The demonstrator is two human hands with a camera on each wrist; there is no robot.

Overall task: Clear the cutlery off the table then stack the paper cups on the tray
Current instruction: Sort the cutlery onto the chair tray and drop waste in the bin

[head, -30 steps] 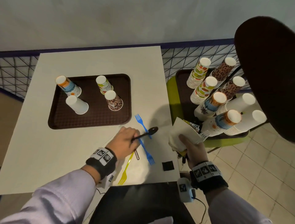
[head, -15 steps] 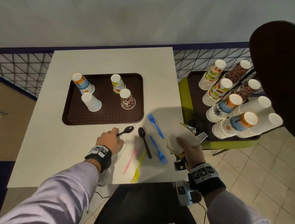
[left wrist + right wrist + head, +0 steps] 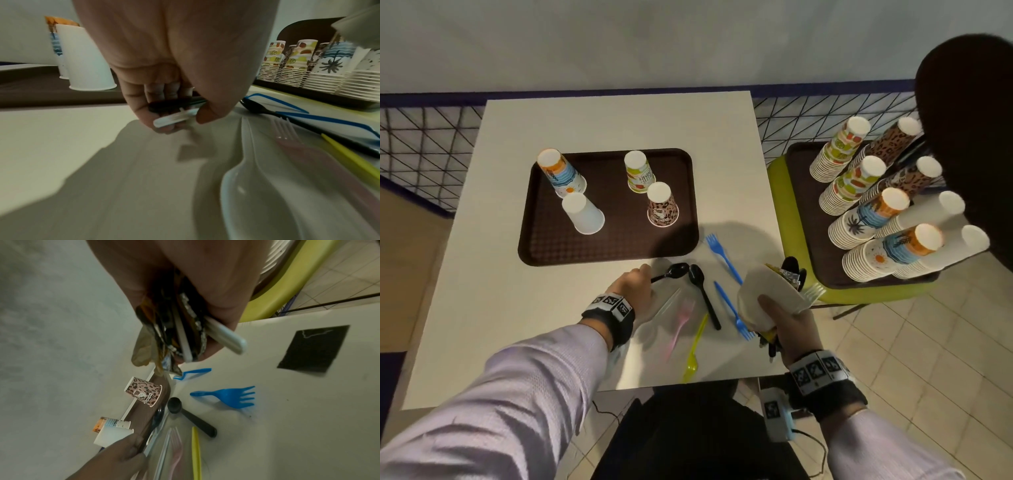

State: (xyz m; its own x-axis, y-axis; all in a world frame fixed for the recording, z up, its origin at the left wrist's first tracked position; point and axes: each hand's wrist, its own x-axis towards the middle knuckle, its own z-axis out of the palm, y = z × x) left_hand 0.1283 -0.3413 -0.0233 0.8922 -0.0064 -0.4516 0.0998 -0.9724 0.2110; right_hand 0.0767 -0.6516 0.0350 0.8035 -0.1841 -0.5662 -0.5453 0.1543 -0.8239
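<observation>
My left hand (image 3: 645, 275) pinches the handle of a black spoon (image 3: 674, 271) just in front of the brown tray (image 3: 544, 246). The left wrist view shows the left hand (image 3: 180, 120) holding a white handle (image 3: 174, 118) too. My right hand (image 3: 767, 303) grips white napkins (image 3: 770, 294) and a bundle of cutlery (image 3: 185, 331) at the table's right edge. Loose on the table lie a second black spoon (image 3: 703, 294), two blue forks (image 3: 722, 255) (image 3: 732, 313), a pink fork (image 3: 679, 325), a yellow fork (image 3: 695, 346) and a clear utensil (image 3: 246, 186). Several paper cups stand upside down and apart on the tray, among them a white cup (image 3: 582, 212) and a leopard cup (image 3: 661, 205).
A green chair (image 3: 777, 192) to the right of the table carries another brown tray (image 3: 801, 178) with several tall stacks of paper cups (image 3: 859, 219). A black square patch (image 3: 312, 348) is on the table near the right hand. Wire mesh fencing (image 3: 424, 154) runs behind the table.
My left hand drew back to the left with the black spoon, uncovering the second black spoon and the pink fork. The right hand kept its bundle beside the table edge.
</observation>
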